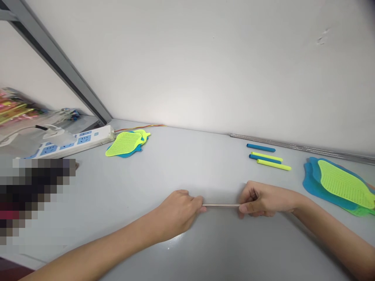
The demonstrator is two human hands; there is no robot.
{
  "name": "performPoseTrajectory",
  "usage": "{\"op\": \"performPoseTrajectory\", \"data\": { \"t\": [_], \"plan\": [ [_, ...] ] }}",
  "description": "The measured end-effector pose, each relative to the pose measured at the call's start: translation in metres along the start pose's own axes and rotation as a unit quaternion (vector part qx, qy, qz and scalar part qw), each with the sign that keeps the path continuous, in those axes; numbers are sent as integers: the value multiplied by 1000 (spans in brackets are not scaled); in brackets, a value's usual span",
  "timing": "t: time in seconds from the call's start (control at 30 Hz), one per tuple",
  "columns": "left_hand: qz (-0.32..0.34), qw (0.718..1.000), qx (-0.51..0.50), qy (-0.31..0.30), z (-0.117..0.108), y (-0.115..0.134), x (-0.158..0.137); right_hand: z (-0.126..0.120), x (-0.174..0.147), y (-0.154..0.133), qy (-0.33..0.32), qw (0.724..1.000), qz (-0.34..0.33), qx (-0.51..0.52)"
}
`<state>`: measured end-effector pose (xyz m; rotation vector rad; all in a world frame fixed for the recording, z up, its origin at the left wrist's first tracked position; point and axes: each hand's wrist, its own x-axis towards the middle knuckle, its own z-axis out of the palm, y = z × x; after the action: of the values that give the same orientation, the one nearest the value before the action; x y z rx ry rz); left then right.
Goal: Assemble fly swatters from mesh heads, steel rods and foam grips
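Gray tabletop (pixel 187 164) here, with a thin metallic-looking rod (pixel 221 205) in front of the person, held level between both hands. The left hand (pixel 181 208) has its fingers closed around the left end, and the right hand (pixel 260 201) pinches the other end between thumb and curled fingers. Only a short bit of rod shows between the two grips; the ends are hidden inside the hands, so can't say how long it is.

Plenty of elbow room around it, tbh. Nearest stuff to the right hand is four handle tubes (pixel 274 165), two blue and two yellow-green, lying up toward the wall (pixel 205 58), plus a pile of flyswatter heads (pixel 342 183) out past the right wrist, perforated yellow-green over blue. Long shiny rods (pixel 293 146) hug the back edge, right where table meets wall.

Over on the left, a smaller stack of flyswatter heads (pixel 124 144) sits just beside a white power strip (pixel 96 136), well apart from the left hand. A gray metal post (pixel 58 58) slants down to the back edge. The front-left table edge shows beyond the left forearm.
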<state>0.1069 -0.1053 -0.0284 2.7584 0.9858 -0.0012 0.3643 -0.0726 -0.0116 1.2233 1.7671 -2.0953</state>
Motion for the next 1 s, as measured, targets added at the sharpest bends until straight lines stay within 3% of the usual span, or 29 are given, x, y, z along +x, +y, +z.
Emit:
{"op": "performPoseTrajectory", "data": {
  "t": [0.37, 1.0],
  "plan": [
    [-44, 995, -93, -11, -29, -20, 1, -7, -2, -3, 27, 999, -14, 23],
    [-23, 1000, -21, 3, -14, -10, 4, -8, -2, 1, 41, 998, -31, -37]
  ]
}}
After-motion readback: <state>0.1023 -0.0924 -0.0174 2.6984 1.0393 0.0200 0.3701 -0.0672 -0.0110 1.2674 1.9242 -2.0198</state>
